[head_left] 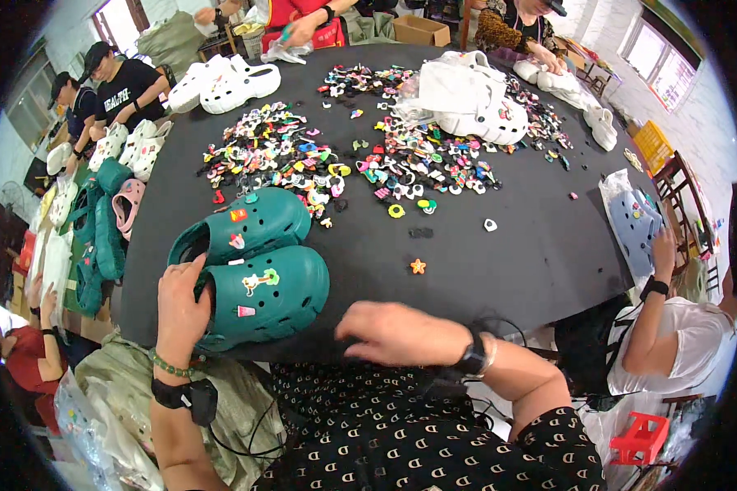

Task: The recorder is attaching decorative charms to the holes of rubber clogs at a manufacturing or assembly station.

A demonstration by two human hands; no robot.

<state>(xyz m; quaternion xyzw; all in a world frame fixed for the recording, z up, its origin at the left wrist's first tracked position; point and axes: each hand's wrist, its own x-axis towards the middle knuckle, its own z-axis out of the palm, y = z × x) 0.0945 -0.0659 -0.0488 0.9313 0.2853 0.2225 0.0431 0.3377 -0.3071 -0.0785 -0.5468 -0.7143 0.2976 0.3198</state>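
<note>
1. Gripping the near green clog (264,296) at its heel: your left hand (180,307), fingers closed on it.
2. Your right hand (397,331) rests right of the clog, flat, holding nothing.
3. Orange star charm (418,266) lies beyond your right hand.

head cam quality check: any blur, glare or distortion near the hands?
Head view: the right hand is smeared by motion blur; the left hand, gripping the near green clog, is sharp. Fisheye bends the black table edge, and a dark vignette rings the frame. Windows at the upper corners are blown out. Light is even, with no glare on the clogs.
</note>
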